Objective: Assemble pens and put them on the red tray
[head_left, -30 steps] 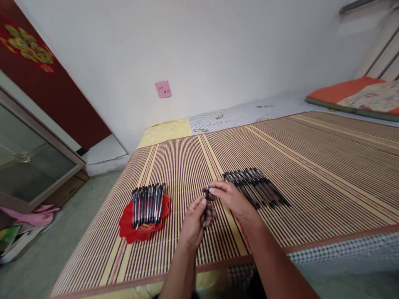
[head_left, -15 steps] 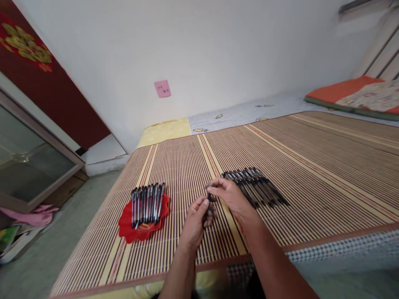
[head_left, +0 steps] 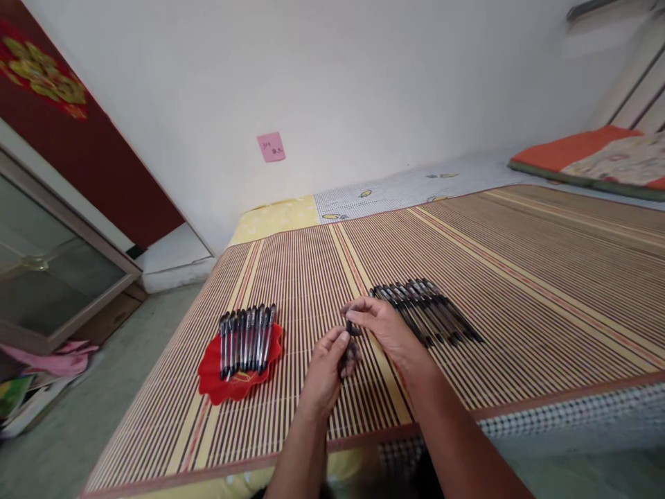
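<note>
Black pen (head_left: 349, 326), mostly hidden, stands between our hands above the bamboo mat (head_left: 304, 277): we curl the left hand (head_left: 324, 360) round its lower part and pinch its top with the right hand (head_left: 380, 322), probably for steadiness. Neatly rowed pens (head_left: 427, 309) flank us, presumably for easy reach.

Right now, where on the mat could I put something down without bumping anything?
There's bare mat between the red cloth and the left hand. A bigger patch lies right of the long pen row. It's crowded on the cloth, under its pens, and where the right hand comes close to the long row.
</note>
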Demonstrator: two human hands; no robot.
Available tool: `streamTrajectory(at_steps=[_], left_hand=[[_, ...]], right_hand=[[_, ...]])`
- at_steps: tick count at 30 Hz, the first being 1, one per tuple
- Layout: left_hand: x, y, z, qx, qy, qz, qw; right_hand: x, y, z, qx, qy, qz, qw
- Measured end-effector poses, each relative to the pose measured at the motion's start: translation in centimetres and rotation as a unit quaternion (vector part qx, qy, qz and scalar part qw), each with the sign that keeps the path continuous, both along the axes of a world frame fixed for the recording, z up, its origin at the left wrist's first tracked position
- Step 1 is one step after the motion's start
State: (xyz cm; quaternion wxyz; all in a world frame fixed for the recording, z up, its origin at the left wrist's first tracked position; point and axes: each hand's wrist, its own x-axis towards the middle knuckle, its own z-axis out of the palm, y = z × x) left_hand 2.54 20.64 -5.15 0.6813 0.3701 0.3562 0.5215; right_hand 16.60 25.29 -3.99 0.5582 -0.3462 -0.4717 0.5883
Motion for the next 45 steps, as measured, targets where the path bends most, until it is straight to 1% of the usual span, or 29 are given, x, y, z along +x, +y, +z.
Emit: streamTrajectory(at_steps=[2,4,7,9,13,16,18,20,24,27,30,32,35,38,42,45], left_hand=[[0.0,0.0,0.0,0.001,0.003,0.001,1.0],[0.0,0.0,0.0,0.001,0.006,0.003,1.0],[0.0,0.0,0.0,0.005,0.004,0.004,1.0],[-0.1,0.0,-0.1,0.008,0.003,0.004,1.0],[-0.1,0.0,-0.3,0.017,0.013,-0.004,1.0],[0.0,0.0,-0.3,0.016,0.015,-0.005,1.0],[-0.1,0.0,-0.3,0.016,0.009,-0.005,1.0],[-0.1,0.0,-0.4,0.019,0.004,-0.005,1.0],[-0.1,0.0,-0.3,0.022,0.01,0.001,1.0],[0.0,0.0,-0.2,0.018,0.01,0.01,1.0],[0.1,0.0,-0.2,0.011,0.005,0.005,1.0],[0.1,-0.1,-0.3,0.011,0.004,0.0,1.0],[0.1,0.0,-0.5,0.02,0.017,-0.003,1.0],[0.2,0.1,-0.8,0.035,0.046,0.016,0.998],[0.4,0.2,-0.9,0.046,0.099,0.077,0.991],[0.5,0.1,-1.0,0.076,0.16,0.119,0.977]], right_hand=[[0.0,0.0,0.0,-0.006,0.015,-0.004,1.0],[0.1,-0.1,0.1,-0.002,0.023,0.012,1.0],[0.2,-0.1,0.3,0.016,0.006,0.032,0.999],[0.2,-0.1,0.4,0.019,-0.001,0.021,1.0],[0.1,-0.1,0.3,-0.009,0.01,-0.004,1.0],[0.3,-0.2,0.2,-0.004,0.017,0.027,0.999],[0.4,-0.2,0.2,0.011,0.003,0.044,0.999],[0.4,-0.2,0.2,0.015,-0.011,0.034,0.999],[0.2,-0.2,0.1,-0.025,0.007,-0.001,1.0],[0.2,-0.2,0.2,-0.03,0.025,0.003,0.999],[0.3,-0.2,0.3,-0.003,-0.009,0.031,0.999],[0.4,-0.1,0.2,0.003,-0.034,0.03,0.999],[0.4,0.0,0.1,-0.008,-0.041,0.018,0.999],[0.2,0.1,0.0,-0.005,-0.049,0.002,0.999],[-0.3,0.4,-0.2,0.01,-0.056,-0.017,0.998],[-1.2,0.7,-0.8,0.02,-0.08,-0.035,0.996]])
